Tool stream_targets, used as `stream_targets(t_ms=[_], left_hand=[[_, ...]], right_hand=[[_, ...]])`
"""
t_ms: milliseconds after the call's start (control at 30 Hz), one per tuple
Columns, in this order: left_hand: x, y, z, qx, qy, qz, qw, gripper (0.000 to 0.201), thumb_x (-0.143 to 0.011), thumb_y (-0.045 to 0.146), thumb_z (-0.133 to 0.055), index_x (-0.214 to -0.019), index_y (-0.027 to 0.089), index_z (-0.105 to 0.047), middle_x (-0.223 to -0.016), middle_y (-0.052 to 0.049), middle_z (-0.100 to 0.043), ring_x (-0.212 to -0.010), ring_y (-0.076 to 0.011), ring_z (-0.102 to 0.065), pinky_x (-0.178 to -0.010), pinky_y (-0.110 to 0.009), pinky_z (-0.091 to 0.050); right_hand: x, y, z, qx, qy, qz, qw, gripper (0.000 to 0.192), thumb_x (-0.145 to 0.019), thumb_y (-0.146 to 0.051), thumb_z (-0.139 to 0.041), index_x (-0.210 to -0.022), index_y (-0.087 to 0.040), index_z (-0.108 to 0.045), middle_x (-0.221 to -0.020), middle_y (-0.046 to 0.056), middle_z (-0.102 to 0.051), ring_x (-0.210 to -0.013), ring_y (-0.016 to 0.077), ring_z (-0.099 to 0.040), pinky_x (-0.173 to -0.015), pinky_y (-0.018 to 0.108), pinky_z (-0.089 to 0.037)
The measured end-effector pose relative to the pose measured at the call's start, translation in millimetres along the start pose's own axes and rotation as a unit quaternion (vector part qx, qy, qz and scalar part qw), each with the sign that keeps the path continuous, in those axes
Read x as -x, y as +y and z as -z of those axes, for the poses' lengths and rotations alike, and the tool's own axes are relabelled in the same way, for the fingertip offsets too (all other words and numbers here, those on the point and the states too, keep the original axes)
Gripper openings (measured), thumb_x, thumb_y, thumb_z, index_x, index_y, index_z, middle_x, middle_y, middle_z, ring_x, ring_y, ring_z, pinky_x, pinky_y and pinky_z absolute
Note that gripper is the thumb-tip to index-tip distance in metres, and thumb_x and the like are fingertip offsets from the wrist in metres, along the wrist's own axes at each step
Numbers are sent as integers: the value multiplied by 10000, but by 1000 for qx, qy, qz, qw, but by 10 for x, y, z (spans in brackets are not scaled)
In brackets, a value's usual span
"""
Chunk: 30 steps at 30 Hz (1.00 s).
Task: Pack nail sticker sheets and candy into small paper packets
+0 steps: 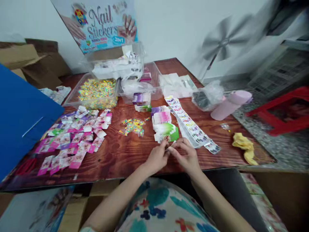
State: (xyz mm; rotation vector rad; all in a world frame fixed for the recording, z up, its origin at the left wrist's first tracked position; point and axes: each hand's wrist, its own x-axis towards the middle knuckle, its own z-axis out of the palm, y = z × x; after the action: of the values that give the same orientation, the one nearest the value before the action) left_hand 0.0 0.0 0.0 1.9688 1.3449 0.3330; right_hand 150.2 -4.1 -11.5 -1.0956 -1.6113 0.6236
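Wooden table (120, 154), reddish-brown grain. Resting on it — a spread of pink and purple packets (74, 140) at left, a clear tray of glitter (96, 93) behind, a small glitter pile (132, 126) centre, stacked sticker packs (165, 124), long sticker strips (190, 127), a pink roll (230, 104), a yellow cloth (243, 145) at right edge.

Packet pile (74, 138) left of card stack (165, 127), sticker strips (190, 127) right

You sit in a home packing workshop: Nail Stickers poster (101, 24), sticker packets (74, 138), cardboard boxes (29, 61).
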Motion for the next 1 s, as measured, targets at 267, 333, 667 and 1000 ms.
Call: stream_targets(t_ms=[267,333,667,1000], left_hand=[[4,32,-76,-19,95,20,995,298,-815,170,-529,-1110,145,-549,-1052,-151,-672,-979,-298,-636,-826,-404,-493],[-21,16,-67,61,79,22,995,184,-778,190,-581,-957,157,-607,-854,-86,-682,-811,-257,-650,-736,-358,-496],[39,-32,-5,447,-53,8,893,420,-613,456,-804,-724,127,-568,-567,25,-568,-464,-83,-512,-483,-214,-435],[142,-64,-66,233,163,-76,956,394,-767,376,-725,-1057,202,-524,-895,-16,-701,-764,-154,-649,-700,-246,-463]], right_hand=[[22,-115,-61,-22,-4,-26,999,88,-849,-283,-657,-801,-214,-685,-799,26,-543,-771,183,-563,-707,319,-465],[14,-148,-51,-33,-22,-21,999,109,-856,-292,-650,-790,-216,-692,-785,25,-539,-755,178,-560,-697,314,-467],[-54,-167,86,-335,-121,-335,872,325,-717,-433,-776,-929,-217,-658,-893,28,-681,-773,177,-623,-693,296,-497],[-18,101,25,-485,-106,-472,729,278,-590,-274,-880,-766,-199,-677,-762,-23,-695,-677,114,-624,-664,238,-480]])
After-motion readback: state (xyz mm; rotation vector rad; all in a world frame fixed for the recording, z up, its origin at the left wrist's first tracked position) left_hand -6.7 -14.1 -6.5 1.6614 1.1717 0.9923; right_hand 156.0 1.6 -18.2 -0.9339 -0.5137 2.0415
